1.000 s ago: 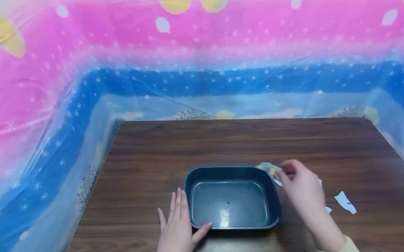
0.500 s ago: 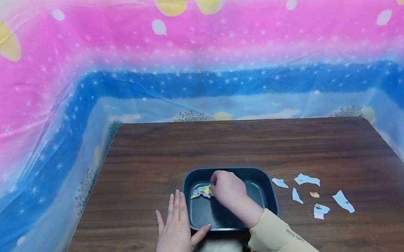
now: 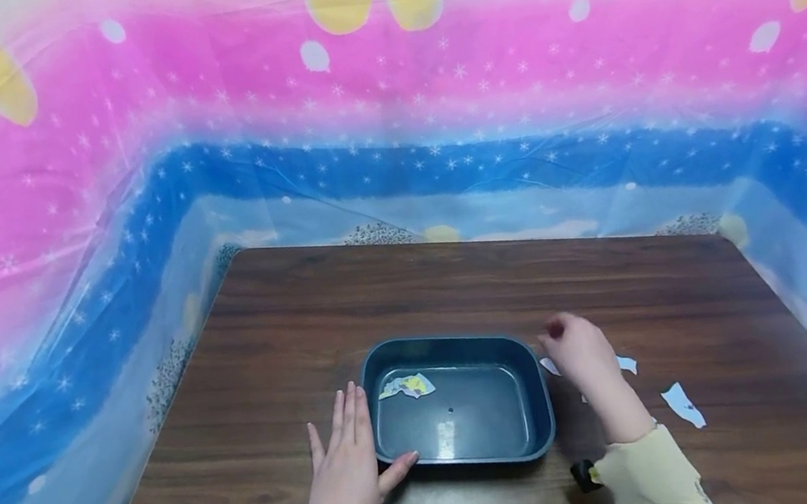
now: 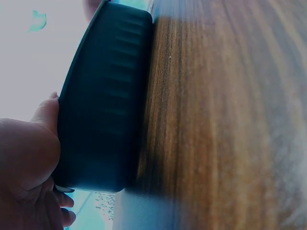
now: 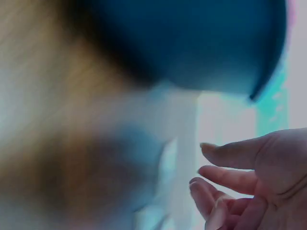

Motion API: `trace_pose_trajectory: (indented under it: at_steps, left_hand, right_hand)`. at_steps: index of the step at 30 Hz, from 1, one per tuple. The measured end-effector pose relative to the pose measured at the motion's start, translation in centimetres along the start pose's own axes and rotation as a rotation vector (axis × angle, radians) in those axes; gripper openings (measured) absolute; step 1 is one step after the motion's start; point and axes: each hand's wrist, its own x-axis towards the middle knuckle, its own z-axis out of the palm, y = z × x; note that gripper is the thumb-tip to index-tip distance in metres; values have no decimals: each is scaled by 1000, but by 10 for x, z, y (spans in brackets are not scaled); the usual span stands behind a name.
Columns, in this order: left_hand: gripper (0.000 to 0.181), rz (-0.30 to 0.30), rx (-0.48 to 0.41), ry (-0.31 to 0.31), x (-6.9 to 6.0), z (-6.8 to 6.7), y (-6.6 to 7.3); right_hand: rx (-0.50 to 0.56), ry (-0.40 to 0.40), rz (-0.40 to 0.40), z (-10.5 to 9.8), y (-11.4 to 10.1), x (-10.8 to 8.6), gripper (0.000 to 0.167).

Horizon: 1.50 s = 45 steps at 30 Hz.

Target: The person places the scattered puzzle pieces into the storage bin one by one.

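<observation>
A dark blue-grey rectangular tray [image 3: 467,460] lies on the table, and one torn paper piece with yellow print [image 3: 408,386] is inside at its left end. My left hand [image 3: 347,469] rests against the tray's left side, fingers straight, thumb at the near rim; the left wrist view shows it beside the tray wall [image 4: 103,96]. Just right of the tray, my right hand [image 3: 584,352] hovers over white paper scraps, partly covering them. In the right wrist view the right hand [image 5: 254,182] has thumb and fingers apart, nothing between them.
A white paper scrap [image 3: 684,406] lies farthest right on the brown table [image 3: 408,285]. Another scrap [image 3: 626,364] shows beyond the right hand. A patterned pink and blue cloth [image 3: 424,115] hangs behind the table. Near the right sleeve is a small black object [image 3: 585,476].
The right hand carried the yellow-printed piece from the right into the tray, let it go there, and moved back over the scraps. My left hand has stayed at the tray.
</observation>
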Motion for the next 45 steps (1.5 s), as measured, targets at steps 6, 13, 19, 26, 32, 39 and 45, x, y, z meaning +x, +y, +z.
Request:
trace_pose_trajectory:
  at_steps: [6, 13, 19, 26, 32, 39, 45]
  left_hand:
    - [110, -12, 12, -24, 1, -3, -4]
    - [109, -18, 3, -40, 2, -3, -2]
    - [110, -33, 4, -52, 0, -2, 0]
    - [110, -50, -12, -79, 2, -2, 2]
    - [111, -54, -1, -78, 4, -2, 3]
    - [111, -62, 10, -96, 3, -4, 3]
    - [111, -58, 5, -102, 3, -4, 4]
  right_hand:
    - [-117, -153, 109, 13, 47, 8, 30]
    - [-111, -154, 131, 14, 50, 9, 22]
    - [-40, -107, 159, 8, 44, 3, 21]
    - [112, 105, 72, 0, -12, -12, 18]
    - [47, 5, -30, 23, -55, -17, 9]
    - [-91, -133, -58, 61, -68, -18, 15]
    - [-83, -132, -59, 71, -68, -16, 14]
